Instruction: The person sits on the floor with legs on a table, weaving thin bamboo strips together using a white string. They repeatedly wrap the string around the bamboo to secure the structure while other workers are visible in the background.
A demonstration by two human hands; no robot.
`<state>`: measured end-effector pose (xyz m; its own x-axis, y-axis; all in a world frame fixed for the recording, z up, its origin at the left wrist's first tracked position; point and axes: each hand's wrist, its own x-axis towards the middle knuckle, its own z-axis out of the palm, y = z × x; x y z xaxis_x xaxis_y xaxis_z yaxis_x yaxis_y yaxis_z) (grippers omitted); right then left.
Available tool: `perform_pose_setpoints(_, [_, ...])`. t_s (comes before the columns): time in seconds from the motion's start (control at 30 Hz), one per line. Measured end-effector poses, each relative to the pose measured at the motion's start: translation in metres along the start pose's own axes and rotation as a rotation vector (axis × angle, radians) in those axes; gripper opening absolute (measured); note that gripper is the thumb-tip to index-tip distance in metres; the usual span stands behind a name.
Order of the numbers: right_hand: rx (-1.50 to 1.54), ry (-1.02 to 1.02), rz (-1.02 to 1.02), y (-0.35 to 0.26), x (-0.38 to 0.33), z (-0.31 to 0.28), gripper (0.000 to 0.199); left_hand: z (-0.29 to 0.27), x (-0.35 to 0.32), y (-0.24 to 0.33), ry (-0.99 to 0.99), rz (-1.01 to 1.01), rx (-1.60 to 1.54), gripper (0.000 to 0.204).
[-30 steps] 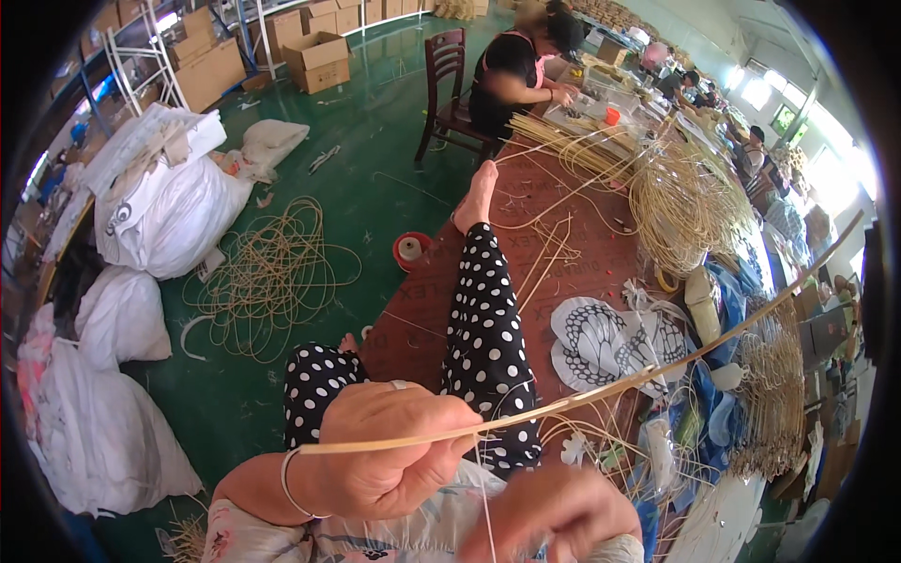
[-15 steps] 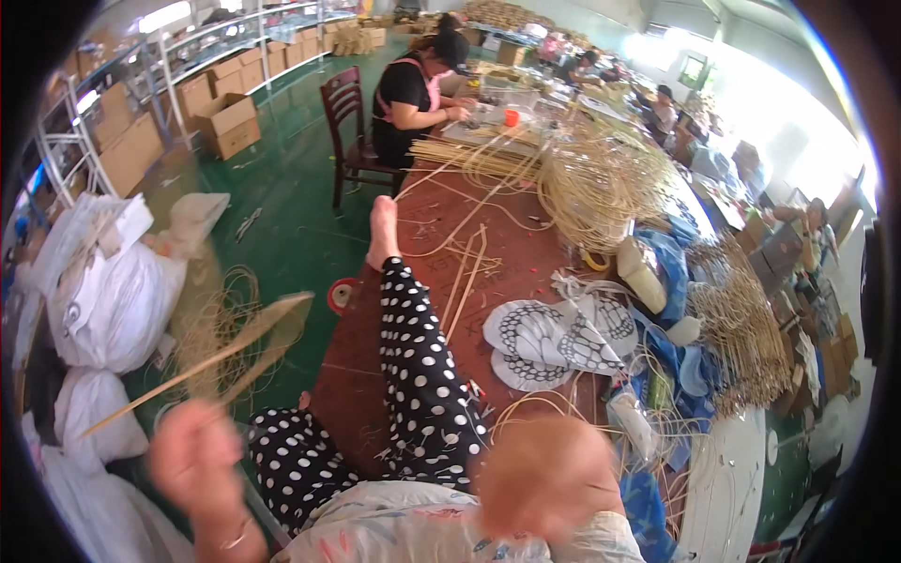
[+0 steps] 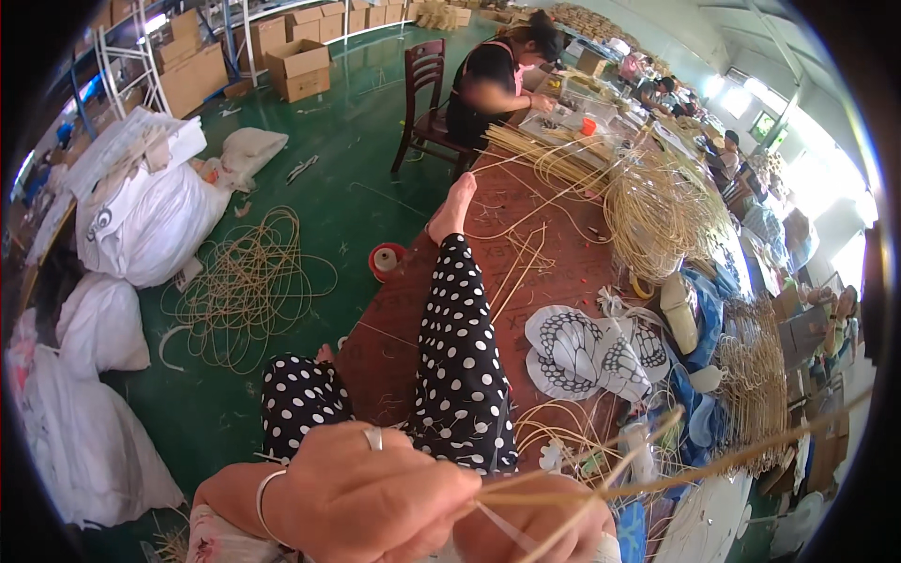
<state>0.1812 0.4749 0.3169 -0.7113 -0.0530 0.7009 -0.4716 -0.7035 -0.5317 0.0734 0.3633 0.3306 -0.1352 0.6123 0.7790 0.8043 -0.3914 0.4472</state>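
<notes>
Pale tan cane, in slim bent strips [image 3: 732, 463], is pinched at the tips of my left grip [image 3: 375, 488], thumb and forefinger closed with no gap that I can see. From that pinch the strips spread to my right, passing in front of my right grip [image 3: 554, 521], one short arm angling up and a longer one reaching toward the far right side; both blur along their length. A white thread [image 3: 502, 525] slants down from near the pinch, between my two hands. My right grip sits close beside the left, blurred and partly covered by the strips, so I cannot tell how far its fingers are parted or whether they hold anything. The red-brown counter [image 3: 394, 319] lies beyond my hands, its left edge slanting away beside the green floor [image 3: 357, 206], where there is open room. My outstretched leg [image 3: 460, 347] takes up part of the counter near that edge; right of it lies a white piece with black butterfly-wing markings [image 3: 596, 352], and loose cane loops [image 3: 554, 422] crowd the nearer side. My left forearm comes in from the lower left, wrist ringed by a bangle [image 3: 266, 507], back of the hand upward.
</notes>
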Motion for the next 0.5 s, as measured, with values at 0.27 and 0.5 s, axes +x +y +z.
perform_pose_setpoints(0.27, [-1.285,0.172,-0.026,0.001,-0.019,-0.030,0.020,-0.004,-0.010,-0.008,-0.068,0.001,-0.032,0.024])
perform_pose_setpoints(0.5, [-0.986,0.593,0.100,0.042,-0.022,-0.073,0.012,0.023,-0.025,-0.052,-0.033,-0.124,0.193,0.014])
